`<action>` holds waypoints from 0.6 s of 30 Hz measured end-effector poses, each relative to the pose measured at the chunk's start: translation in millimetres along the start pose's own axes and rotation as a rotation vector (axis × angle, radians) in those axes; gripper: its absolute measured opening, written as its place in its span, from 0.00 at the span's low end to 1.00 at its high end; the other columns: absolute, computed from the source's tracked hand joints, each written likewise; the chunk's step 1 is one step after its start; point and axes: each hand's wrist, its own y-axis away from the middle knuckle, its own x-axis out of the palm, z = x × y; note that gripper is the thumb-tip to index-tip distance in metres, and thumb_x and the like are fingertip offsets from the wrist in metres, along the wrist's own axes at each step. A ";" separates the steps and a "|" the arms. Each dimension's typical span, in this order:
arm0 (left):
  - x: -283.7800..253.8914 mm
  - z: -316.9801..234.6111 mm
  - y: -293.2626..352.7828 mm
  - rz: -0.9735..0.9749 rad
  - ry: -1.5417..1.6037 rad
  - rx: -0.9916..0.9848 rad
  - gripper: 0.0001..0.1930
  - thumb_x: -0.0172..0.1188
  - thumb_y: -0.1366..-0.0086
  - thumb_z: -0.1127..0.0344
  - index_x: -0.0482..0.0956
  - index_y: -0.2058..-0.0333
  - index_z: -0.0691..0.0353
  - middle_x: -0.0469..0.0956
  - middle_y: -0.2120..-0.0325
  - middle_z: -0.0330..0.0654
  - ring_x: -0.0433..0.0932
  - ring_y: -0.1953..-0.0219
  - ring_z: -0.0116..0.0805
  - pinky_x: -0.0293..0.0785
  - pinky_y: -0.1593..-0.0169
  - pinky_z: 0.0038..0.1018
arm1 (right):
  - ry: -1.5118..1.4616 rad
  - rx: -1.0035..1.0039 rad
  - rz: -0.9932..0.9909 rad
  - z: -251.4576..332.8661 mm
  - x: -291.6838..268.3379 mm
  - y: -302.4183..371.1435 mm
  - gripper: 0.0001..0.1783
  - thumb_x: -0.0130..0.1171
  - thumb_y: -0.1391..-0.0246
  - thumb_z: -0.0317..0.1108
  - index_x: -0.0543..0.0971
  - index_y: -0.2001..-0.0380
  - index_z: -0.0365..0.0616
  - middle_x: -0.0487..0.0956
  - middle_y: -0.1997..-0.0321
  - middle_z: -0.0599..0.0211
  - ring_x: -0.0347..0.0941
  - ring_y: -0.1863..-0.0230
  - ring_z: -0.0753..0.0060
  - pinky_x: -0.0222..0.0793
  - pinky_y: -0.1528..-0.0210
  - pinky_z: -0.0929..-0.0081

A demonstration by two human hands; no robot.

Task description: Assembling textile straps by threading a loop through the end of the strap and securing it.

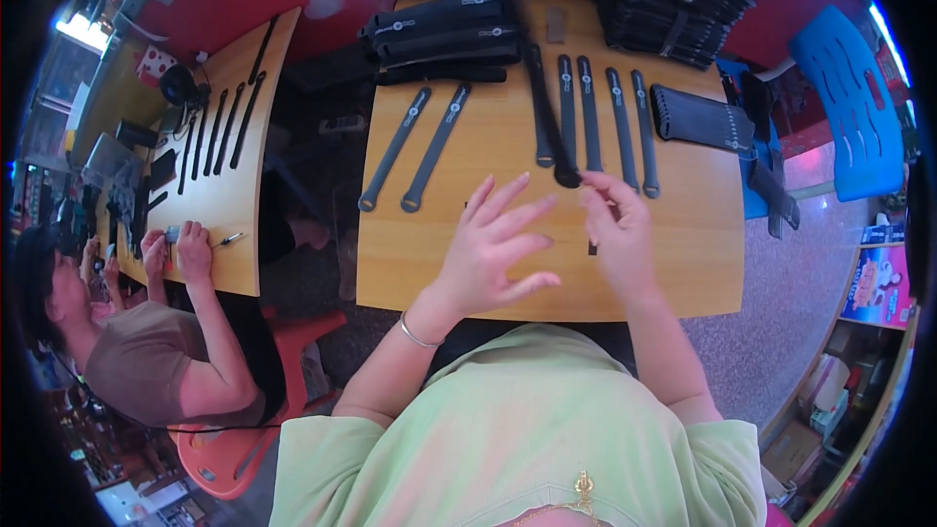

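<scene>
My right hand (622,229) pinches the near end of a black strap (549,127) between thumb and fingertips. The strap stretches away from me over the wooden table (678,259), and its far part is blurred. My left hand (496,249) hovers to the left of it with fingers spread, holding nothing. Beyond my right hand, several dark grey straps (590,112) with rounded, slotted ends lie side by side, partly covered by the held strap. Two more grey straps, the nearer one (434,148) slanting, lie to the left.
Bundled black straps (444,34) lie at the back left of the table. A tall stack of black pieces (673,0) stands at the back right, near a black pouch-like piece (698,119). A blue chair (847,102) is at right. A co-worker (171,351) sits at another table on the left.
</scene>
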 end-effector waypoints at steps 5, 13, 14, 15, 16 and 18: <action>-5.3 -16.0 0.6 0.006 -0.168 0.135 0.14 0.63 0.49 0.51 0.81 0.71 0.53 0.69 0.44 0.33 0.56 0.36 0.49 0.43 0.34 0.49 | -0.175 0.087 -0.065 12.3 -13.0 1.5 0.10 0.52 0.41 0.28 0.75 0.57 0.38 0.70 0.76 0.78 0.57 0.83 0.92 0.52 0.81 0.89; -4.0 -28.4 1.8 -0.039 -0.205 0.203 0.09 0.65 0.52 0.60 0.78 0.72 0.55 0.65 0.42 0.27 0.52 0.34 0.46 0.39 0.33 0.52 | -0.173 0.104 -0.044 16.1 -21.2 11.6 0.11 0.51 0.42 0.26 0.73 0.56 0.37 0.71 0.71 0.74 0.56 0.82 0.91 0.50 0.81 0.91; -3.3 -29.5 2.1 -0.062 -0.202 0.222 0.09 0.65 0.53 0.60 0.78 0.72 0.55 0.65 0.42 0.26 0.52 0.34 0.48 0.38 0.33 0.53 | -0.173 0.093 -0.038 15.1 -22.7 12.4 0.11 0.51 0.42 0.26 0.73 0.56 0.37 0.71 0.71 0.74 0.56 0.82 0.91 0.49 0.81 0.92; -3.0 -30.4 2.5 -0.086 -0.199 0.241 0.09 0.65 0.53 0.61 0.78 0.72 0.54 0.65 0.42 0.25 0.51 0.34 0.50 0.37 0.33 0.55 | -0.172 0.082 -0.032 14.5 -23.2 13.0 0.11 0.51 0.42 0.26 0.73 0.55 0.36 0.71 0.71 0.73 0.56 0.82 0.91 0.49 0.81 0.92; -3.2 -31.1 2.9 -0.086 -0.200 0.239 0.09 0.65 0.53 0.61 0.78 0.72 0.54 0.65 0.42 0.25 0.51 0.34 0.50 0.37 0.33 0.55 | -0.173 0.083 -0.029 14.5 -22.8 13.4 0.11 0.51 0.42 0.26 0.73 0.55 0.36 0.71 0.71 0.73 0.56 0.82 0.91 0.49 0.81 0.92; -3.6 -32.0 2.5 -0.108 -0.203 0.254 0.10 0.66 0.55 0.62 0.79 0.71 0.54 0.64 0.41 0.25 0.50 0.34 0.55 0.35 0.34 0.57 | -0.153 0.080 -0.049 15.5 -22.3 13.9 0.10 0.52 0.41 0.29 0.75 0.57 0.39 0.71 0.74 0.78 0.57 0.83 0.92 0.51 0.82 0.90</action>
